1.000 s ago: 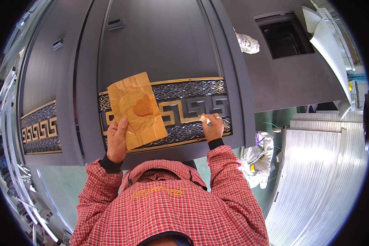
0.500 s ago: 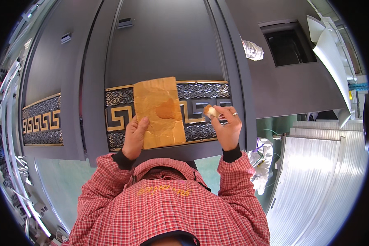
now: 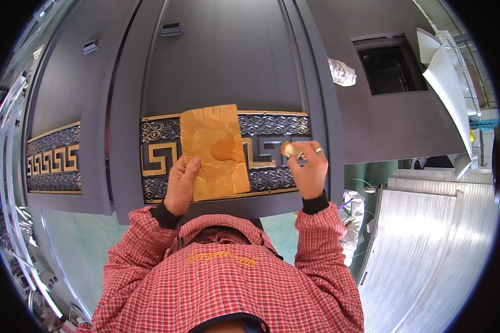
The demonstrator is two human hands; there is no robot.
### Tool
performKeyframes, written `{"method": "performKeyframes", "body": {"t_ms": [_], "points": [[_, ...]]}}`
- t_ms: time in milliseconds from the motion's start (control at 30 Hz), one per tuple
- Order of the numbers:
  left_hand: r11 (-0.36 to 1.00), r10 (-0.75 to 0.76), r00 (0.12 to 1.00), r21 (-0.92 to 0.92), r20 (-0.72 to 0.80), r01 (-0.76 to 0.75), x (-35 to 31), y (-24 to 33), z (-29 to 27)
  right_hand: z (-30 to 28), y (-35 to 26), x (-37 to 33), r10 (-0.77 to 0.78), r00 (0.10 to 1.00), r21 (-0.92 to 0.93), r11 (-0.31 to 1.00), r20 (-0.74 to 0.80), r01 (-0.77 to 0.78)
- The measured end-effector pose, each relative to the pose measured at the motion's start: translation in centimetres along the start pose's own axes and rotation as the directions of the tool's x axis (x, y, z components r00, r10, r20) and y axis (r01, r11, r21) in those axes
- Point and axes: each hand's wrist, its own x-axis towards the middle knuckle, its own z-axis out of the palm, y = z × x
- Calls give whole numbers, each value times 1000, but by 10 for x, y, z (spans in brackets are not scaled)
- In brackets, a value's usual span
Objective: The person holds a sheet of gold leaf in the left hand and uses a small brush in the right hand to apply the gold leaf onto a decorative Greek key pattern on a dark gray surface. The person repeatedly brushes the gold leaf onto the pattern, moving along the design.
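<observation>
L hand (image 3: pixel 181 183) grip closed on edge of cardboard sheet (image 3: pixel 214 175) w/ orange-brown patch (image 3: pixel 223 147); R hand (image 3: pixel 310 169) grip pinched on small stained pad (image 3: pixel 288 149), to R of sheet, over relief band (image 3: pixel 261 163). Poss. smears/drips on grey panel (image 3: pixel 233 61) if pad is overloaded or sheet tips.

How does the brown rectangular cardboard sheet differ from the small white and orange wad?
The brown rectangular cardboard sheet is broad and flat; the small white and orange wad is compact. The left hand holds the sheet; the right hand pinches the wad. Both show orange colouring.
</observation>
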Motion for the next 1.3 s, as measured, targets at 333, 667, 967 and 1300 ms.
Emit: {"method": "performKeyframes", "body": {"t_ms": [333,667,967,1300], "points": [[999,-28,1000,29,-5,28,6,3,0,86,111,-33,176,980,-80,983,97,-168],[999,-25,999,40,-23,26,8,3,-1,72,107,-49,188,982,-53,981,32,-187],[999,-12,1000,30,-25,13,9,4,-1,76,119,-69,225,963,-127,970,150,-206],[999,-14,1000,39,-20,15,9,5,-3,96,88,-40,120,989,-67,991,87,-114]]}}
